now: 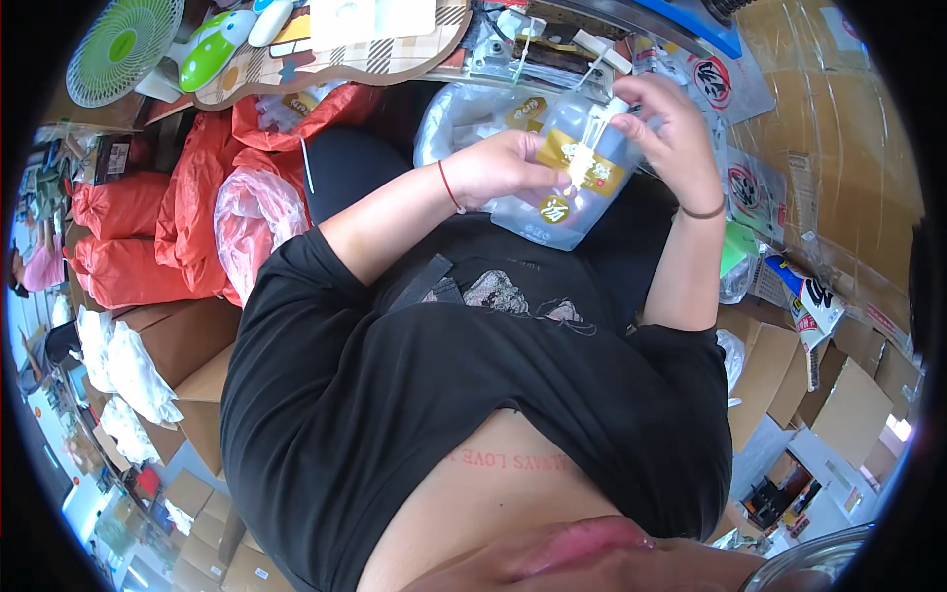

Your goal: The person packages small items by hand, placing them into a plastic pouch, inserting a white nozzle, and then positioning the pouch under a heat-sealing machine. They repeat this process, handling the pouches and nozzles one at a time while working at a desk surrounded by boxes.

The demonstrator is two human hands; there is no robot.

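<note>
A translucent spout pouch (pixel 538 219) with a gold label is held tilted in front of my chest, below the table edge. My left hand (pixel 508 170) grips its left side, the thumb lying across the label. At the pouch's upper right corner is a small white cap (pixel 617 107). Curled around that corner, the fingers of my right hand (pixel 666 128) pinch at the cap. The fingertips partly cover the cap, so whether it is seated on the spout cannot be made out.
A clear plastic bag (pixel 456 123) holding similar gold-labelled pouches lies just beyond my left hand. Red plastic bags (pixel 197 202) are piled on the left. A machine (pixel 538 49) and a patterned tabletop (pixel 419 54) with a green-white fan (pixel 123 49) stand ahead. Cardboard (pixel 829 128) rises on the right.
</note>
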